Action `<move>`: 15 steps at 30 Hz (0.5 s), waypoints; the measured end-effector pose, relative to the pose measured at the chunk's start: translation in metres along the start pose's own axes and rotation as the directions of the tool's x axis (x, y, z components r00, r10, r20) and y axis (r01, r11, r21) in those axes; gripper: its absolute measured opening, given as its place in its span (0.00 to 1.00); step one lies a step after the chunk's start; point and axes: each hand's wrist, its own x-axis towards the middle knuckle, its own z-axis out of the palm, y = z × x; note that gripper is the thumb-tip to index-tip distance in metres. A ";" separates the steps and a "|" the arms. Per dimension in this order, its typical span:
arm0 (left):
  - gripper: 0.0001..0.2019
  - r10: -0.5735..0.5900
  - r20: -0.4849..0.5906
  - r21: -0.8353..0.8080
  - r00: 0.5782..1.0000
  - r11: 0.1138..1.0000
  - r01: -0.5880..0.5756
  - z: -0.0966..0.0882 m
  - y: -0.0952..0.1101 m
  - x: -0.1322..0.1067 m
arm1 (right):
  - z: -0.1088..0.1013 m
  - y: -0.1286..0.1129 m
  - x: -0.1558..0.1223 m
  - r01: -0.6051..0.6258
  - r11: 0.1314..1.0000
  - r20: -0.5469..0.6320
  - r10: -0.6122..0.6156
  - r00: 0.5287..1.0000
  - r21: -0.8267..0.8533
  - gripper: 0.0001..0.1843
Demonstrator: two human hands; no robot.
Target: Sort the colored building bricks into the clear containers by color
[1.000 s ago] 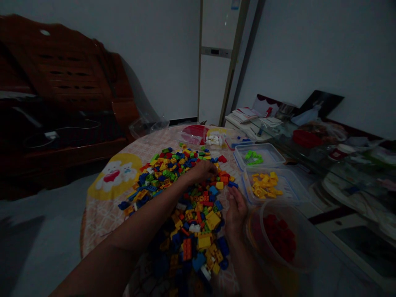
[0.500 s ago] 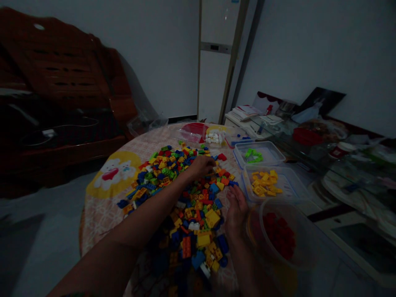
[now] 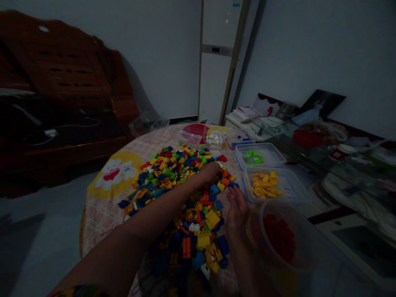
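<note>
I am resting my left hand (image 3: 212, 173) bent over the bricks (image 3: 173, 167), between one and two o'clock of the heap, with its fingers curling down (my own hand is hiding the tips, so I can't tell if I am pinching one). My right hand (image 3: 236, 212) is lying at three o'clock, its fingers half bent near a blue brick (image 3: 233, 185), and I can't tell if they are touching it. I am guessing that these bricks are light, hard, a bit slippery and tough to break, and I am thinking the two flat sides are the best place to grip. They are spreading over the pink cloth (image 3: 95, 227) in red, yellow, green, blue, orange and white. At six o'clock an orange brick (image 3: 187, 248) is showing its round bumps. Farther out toward three o'clock, yellow bricks (image 3: 264, 184) are sitting in a clear box (image 3: 291, 185).
</note>
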 end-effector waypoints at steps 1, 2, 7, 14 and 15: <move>0.11 -0.002 -0.012 0.018 1.000 1.000 0.002 0.001 0.001 0.000 | 0.000 0.000 0.000 0.004 1.000 0.003 -0.004 1.000 -0.002 0.26; 0.11 -0.012 -0.021 0.027 1.000 1.000 0.013 0.001 0.002 0.000 | 0.000 -0.001 0.000 0.004 1.000 0.005 -0.004 1.000 -0.002 0.26; 0.07 -0.101 0.016 -0.254 0.995 0.962 0.101 -0.005 -0.001 -0.002 | 0.001 -0.001 0.000 -0.016 1.000 0.012 0.016 1.000 0.026 0.27; 0.08 -0.325 0.198 -0.826 0.925 0.452 0.336 -0.011 -0.007 -0.004 | 0.002 0.003 0.000 0.009 0.999 0.003 -0.009 1.000 0.035 0.27; 0.07 -0.354 0.218 -0.846 0.910 0.396 0.357 -0.010 -0.006 -0.002 | 0.002 0.004 0.000 0.008 0.999 0.003 -0.008 1.000 0.035 0.27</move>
